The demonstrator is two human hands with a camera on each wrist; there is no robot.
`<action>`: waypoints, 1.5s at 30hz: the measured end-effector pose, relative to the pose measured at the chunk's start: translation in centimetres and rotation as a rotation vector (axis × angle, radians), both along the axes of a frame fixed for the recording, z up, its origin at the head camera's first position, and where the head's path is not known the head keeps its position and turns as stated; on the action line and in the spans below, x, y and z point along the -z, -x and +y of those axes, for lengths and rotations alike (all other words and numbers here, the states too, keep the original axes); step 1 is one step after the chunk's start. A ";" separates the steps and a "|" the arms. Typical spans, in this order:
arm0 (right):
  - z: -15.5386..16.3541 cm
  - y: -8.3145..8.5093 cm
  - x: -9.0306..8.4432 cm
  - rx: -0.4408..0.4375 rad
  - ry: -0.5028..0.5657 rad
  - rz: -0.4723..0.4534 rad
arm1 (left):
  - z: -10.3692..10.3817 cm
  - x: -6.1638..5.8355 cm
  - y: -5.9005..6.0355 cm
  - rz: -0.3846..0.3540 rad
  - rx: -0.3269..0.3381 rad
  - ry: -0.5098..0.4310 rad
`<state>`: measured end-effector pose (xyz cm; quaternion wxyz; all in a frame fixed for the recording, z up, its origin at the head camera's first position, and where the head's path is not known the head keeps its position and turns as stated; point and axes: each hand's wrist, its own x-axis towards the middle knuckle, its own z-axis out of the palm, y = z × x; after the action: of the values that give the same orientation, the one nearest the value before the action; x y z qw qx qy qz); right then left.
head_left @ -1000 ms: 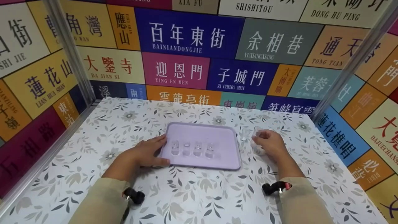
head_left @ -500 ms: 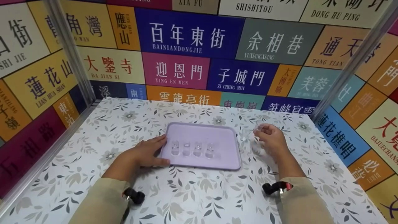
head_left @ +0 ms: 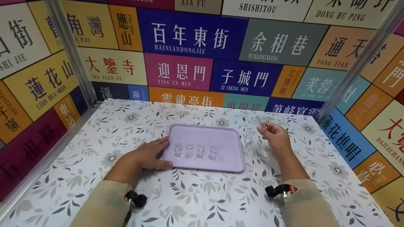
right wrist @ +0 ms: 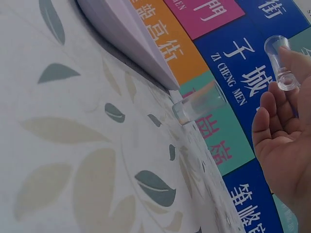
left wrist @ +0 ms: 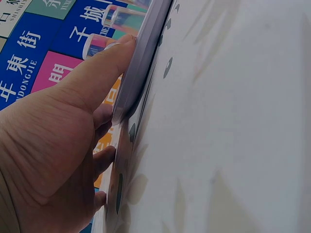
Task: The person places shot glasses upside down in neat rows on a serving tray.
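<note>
My right hand (head_left: 275, 134) holds a small clear shot glass (right wrist: 279, 63) between thumb and fingers, raised off the patterned table and tilted. In the right wrist view the thick base points down near the fingertips. Another clear shot glass (head_left: 248, 137) stands on the table between this hand and a lilac tray (head_left: 205, 134). My left hand (head_left: 151, 154) rests against the tray's left edge, its thumb (left wrist: 104, 65) laid along the rim and the other fingers spread beside it. Several shot glasses (head_left: 200, 151) stand in a row on the tray's near half.
Beneath everything lies a table (head_left: 202, 198) with a leaf-and-flower print. Coloured panels with printed characters (head_left: 192, 34) form a wall behind it and at both sides. Clear corner posts (head_left: 77, 60) rise at the back left and right.
My right hand has lifted its shot glass up from beside the standing one and tipped it. The left hand, the tray and the row of glasses have stayed in place.
</note>
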<state>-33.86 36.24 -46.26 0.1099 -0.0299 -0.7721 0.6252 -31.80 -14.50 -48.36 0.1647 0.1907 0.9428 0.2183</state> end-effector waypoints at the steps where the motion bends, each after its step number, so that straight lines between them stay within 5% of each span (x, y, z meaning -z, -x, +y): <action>1: -0.1 0.0 0.0 0.004 0.004 0.005 | 0.0 0.0 0.0 -0.002 -0.002 0.000; 20: -1.7 -0.6 -1.4 0.070 0.002 0.106 | 0.0 -0.1 -0.2 -0.003 -0.016 0.003; 31: -3.3 -1.2 -2.4 -0.055 0.117 0.172 | -0.1 -0.1 -0.2 0.004 -0.013 0.004; 45: -4.3 -1.8 -3.1 -0.105 0.070 0.158 | -0.1 0.1 -0.1 0.001 -0.009 0.001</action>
<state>-32.09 31.93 -43.13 0.1364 0.0562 -0.7390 0.6573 -31.71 -14.59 -48.43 0.1633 0.1864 0.9439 0.2183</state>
